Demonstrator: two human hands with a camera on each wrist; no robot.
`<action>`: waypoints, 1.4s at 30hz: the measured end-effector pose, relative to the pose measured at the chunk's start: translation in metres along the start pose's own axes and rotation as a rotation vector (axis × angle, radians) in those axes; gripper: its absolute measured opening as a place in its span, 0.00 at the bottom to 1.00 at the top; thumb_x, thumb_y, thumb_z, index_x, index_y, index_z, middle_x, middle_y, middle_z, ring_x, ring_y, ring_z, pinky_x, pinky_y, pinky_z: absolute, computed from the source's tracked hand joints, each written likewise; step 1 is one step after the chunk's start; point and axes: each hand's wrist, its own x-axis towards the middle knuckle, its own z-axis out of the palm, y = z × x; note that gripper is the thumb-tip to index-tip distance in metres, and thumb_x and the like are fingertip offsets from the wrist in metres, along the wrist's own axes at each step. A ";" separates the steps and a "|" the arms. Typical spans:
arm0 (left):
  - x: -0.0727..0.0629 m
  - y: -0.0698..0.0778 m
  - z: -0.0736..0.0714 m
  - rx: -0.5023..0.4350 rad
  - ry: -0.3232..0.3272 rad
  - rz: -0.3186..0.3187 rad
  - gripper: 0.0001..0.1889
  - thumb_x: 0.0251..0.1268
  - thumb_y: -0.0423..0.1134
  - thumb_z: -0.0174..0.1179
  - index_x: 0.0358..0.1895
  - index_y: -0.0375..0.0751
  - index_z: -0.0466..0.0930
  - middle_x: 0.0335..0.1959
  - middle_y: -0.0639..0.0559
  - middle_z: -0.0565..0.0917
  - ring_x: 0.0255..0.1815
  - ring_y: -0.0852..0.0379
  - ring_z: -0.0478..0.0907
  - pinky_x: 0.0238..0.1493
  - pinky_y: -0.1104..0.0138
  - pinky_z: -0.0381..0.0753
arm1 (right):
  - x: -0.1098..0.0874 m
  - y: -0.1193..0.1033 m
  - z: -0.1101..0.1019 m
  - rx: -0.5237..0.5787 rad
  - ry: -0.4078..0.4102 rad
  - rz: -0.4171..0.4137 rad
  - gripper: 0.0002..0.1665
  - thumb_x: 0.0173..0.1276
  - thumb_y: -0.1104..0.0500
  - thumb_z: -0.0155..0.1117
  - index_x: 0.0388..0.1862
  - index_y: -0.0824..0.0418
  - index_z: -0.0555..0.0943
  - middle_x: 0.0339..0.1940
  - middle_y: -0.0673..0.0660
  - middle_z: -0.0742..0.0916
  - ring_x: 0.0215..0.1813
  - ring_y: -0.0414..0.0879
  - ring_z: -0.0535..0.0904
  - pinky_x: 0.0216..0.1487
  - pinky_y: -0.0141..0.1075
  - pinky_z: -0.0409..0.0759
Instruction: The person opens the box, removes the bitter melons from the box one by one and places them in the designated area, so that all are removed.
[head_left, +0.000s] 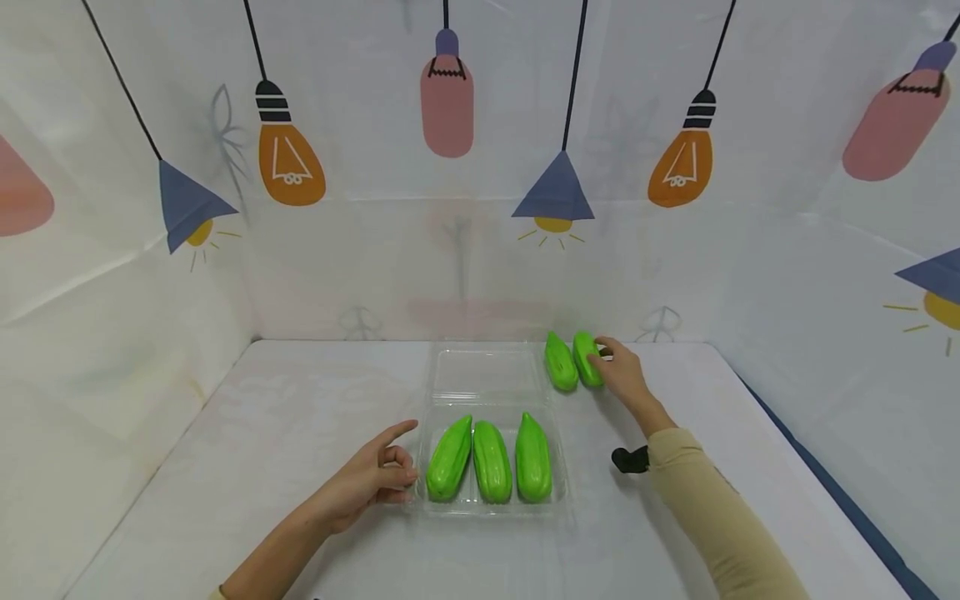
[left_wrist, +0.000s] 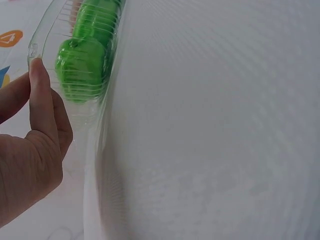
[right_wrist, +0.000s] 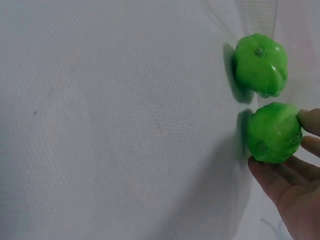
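The right hand (head_left: 621, 375) curls its fingers and thumb round a glossy bright-green, ribbed, gourd-shaped vegetable (head_left: 586, 360) near the back edge of the white-covered desk (head_left: 300, 433), right of the middle. The fingers hide part of its right side; whether its underside touches the desk cannot be told. Its long axis runs front to back, the far end leaning slightly toward the desk's left edge. Just left of it, a second green gourd (head_left: 561, 363) lies almost parallel, its tapered tip toward the back edge.

The left hand (head_left: 375, 479) pinches the left rim of a clear plastic clamshell box (head_left: 491, 511), index finger extended; the transparent walls are hard to make out. Inside, the left gourd (head_left: 450, 460) points back and right, the middle gourd (head_left: 492, 463) back and slightly left, the right gourd (head_left: 533, 458) almost straight back. The left wrist view shows green only through ribbed plastic, cut off above. The open lid (head_left: 487, 375) reaches toward the back edge, its outline faint.
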 end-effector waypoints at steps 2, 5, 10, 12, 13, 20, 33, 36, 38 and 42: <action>0.000 0.000 0.000 0.000 0.000 0.000 0.44 0.67 0.35 0.63 0.80 0.47 0.45 0.38 0.52 0.72 0.36 0.60 0.76 0.39 0.68 0.86 | 0.000 -0.001 0.001 -0.003 0.002 0.007 0.28 0.75 0.56 0.57 0.69 0.68 0.69 0.59 0.75 0.80 0.59 0.67 0.79 0.57 0.55 0.80; -0.001 0.000 0.000 0.000 0.001 0.000 0.44 0.67 0.35 0.62 0.80 0.47 0.45 0.38 0.52 0.72 0.36 0.60 0.76 0.39 0.68 0.86 | 0.001 -0.003 0.002 -0.034 -0.004 0.009 0.28 0.75 0.55 0.56 0.68 0.70 0.70 0.57 0.75 0.81 0.56 0.66 0.80 0.52 0.53 0.81; -0.001 0.001 0.001 0.000 0.001 0.000 0.43 0.68 0.34 0.62 0.80 0.47 0.45 0.38 0.52 0.72 0.36 0.60 0.76 0.38 0.69 0.86 | 0.000 -0.004 0.004 -0.067 0.004 0.043 0.28 0.75 0.53 0.54 0.66 0.69 0.72 0.55 0.73 0.83 0.52 0.63 0.80 0.48 0.50 0.80; -0.001 0.001 0.001 0.000 0.001 0.000 0.43 0.68 0.34 0.61 0.80 0.47 0.45 0.38 0.52 0.72 0.36 0.60 0.75 0.38 0.69 0.86 | -0.001 -0.004 0.005 -0.069 0.011 0.060 0.28 0.75 0.52 0.54 0.66 0.68 0.73 0.55 0.73 0.83 0.52 0.62 0.80 0.48 0.50 0.80; -0.001 0.001 0.001 0.000 0.002 -0.001 0.43 0.68 0.34 0.61 0.80 0.47 0.45 0.38 0.52 0.72 0.36 0.60 0.75 0.38 0.69 0.86 | -0.001 -0.005 0.004 -0.070 0.012 0.060 0.27 0.75 0.52 0.54 0.66 0.68 0.72 0.55 0.73 0.82 0.52 0.62 0.80 0.48 0.51 0.80; -0.001 0.001 0.001 0.003 0.005 -0.004 0.43 0.67 0.34 0.62 0.79 0.47 0.46 0.38 0.52 0.72 0.36 0.60 0.75 0.38 0.69 0.86 | -0.001 -0.005 0.004 -0.061 0.001 0.055 0.27 0.76 0.54 0.52 0.66 0.69 0.72 0.56 0.74 0.82 0.53 0.63 0.79 0.49 0.51 0.80; 0.001 0.001 0.002 0.009 0.003 0.000 0.43 0.67 0.35 0.62 0.79 0.47 0.46 0.38 0.52 0.72 0.35 0.60 0.76 0.38 0.69 0.85 | -0.002 0.000 0.004 -0.058 0.015 0.071 0.27 0.76 0.50 0.51 0.64 0.68 0.74 0.55 0.72 0.82 0.52 0.62 0.79 0.49 0.50 0.80; 0.001 0.001 0.002 0.008 0.003 -0.001 0.42 0.68 0.34 0.61 0.79 0.47 0.46 0.38 0.52 0.72 0.35 0.60 0.76 0.38 0.69 0.85 | -0.002 0.001 0.004 -0.062 0.013 0.079 0.29 0.76 0.48 0.52 0.65 0.67 0.74 0.56 0.72 0.82 0.53 0.62 0.78 0.51 0.51 0.79; 0.001 0.001 0.002 0.007 0.003 -0.002 0.42 0.68 0.34 0.61 0.79 0.47 0.46 0.38 0.52 0.72 0.35 0.60 0.77 0.38 0.69 0.85 | -0.003 0.001 0.002 -0.071 0.013 0.074 0.30 0.75 0.48 0.52 0.66 0.67 0.73 0.57 0.72 0.82 0.53 0.62 0.79 0.51 0.52 0.79; 0.001 0.000 0.001 0.006 0.003 -0.002 0.42 0.68 0.34 0.61 0.79 0.47 0.46 0.38 0.52 0.72 0.35 0.60 0.77 0.38 0.69 0.85 | -0.004 0.002 -0.001 -0.087 0.009 0.059 0.30 0.75 0.48 0.52 0.66 0.67 0.73 0.57 0.72 0.82 0.54 0.63 0.79 0.51 0.53 0.79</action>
